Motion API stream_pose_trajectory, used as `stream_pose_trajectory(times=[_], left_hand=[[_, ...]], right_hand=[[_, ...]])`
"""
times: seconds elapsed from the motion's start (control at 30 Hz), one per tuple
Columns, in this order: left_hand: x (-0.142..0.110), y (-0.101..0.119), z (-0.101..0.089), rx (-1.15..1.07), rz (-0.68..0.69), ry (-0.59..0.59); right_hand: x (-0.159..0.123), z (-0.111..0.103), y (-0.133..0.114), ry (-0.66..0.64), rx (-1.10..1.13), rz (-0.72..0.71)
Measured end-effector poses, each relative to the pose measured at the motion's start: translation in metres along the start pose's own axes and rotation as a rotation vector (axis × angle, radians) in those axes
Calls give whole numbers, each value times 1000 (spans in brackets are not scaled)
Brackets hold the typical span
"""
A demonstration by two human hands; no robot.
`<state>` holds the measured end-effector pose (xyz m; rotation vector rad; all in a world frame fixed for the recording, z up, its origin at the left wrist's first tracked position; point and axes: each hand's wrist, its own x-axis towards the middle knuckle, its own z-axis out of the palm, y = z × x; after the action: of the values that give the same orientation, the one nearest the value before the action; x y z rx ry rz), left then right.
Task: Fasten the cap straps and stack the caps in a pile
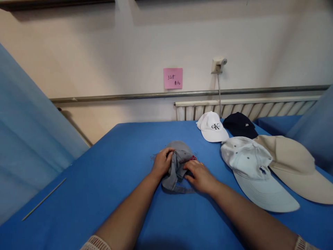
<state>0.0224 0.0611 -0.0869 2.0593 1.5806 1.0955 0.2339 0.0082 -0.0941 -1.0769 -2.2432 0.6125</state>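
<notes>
A grey baseball cap (179, 149) lies crumpled on the blue-covered table, its strap side toward me. My left hand (162, 161) is closed on the cap's left side, with the fingers curled over the fabric. On the right side, my right hand (199, 173) pinches the cloth beside a small dark red patch (193, 158). The strap (180, 189) curves along the near edge of the cap. Part of the cap's sides is hidden under my hands.
To the right lie a white cap (209, 125), a navy cap (239, 125), a pale grey-blue cap (251, 163) and a beige cap (288, 156). A thin stick (44, 199) rests at the left on the blue sheet (104, 194). Behind are a rail (130, 96) and a radiator (249, 106).
</notes>
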Motion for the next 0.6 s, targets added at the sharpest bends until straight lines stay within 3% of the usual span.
stream_pose_trajectory(times=[0.13,0.27,0.4,0.6], left_hand=[[-2,0,-1,-17,-6,-14],[-2,0,-2,-34,-3,-30],[-2,1,-4,-40,-5,-47],[-3,4,-7,-39,-4,-44]], right_hand=[[4,3,14,102,119,89],[6,6,23,215,388,268],[9,4,27,278,654,319],[10,-9,23,531,870,482]])
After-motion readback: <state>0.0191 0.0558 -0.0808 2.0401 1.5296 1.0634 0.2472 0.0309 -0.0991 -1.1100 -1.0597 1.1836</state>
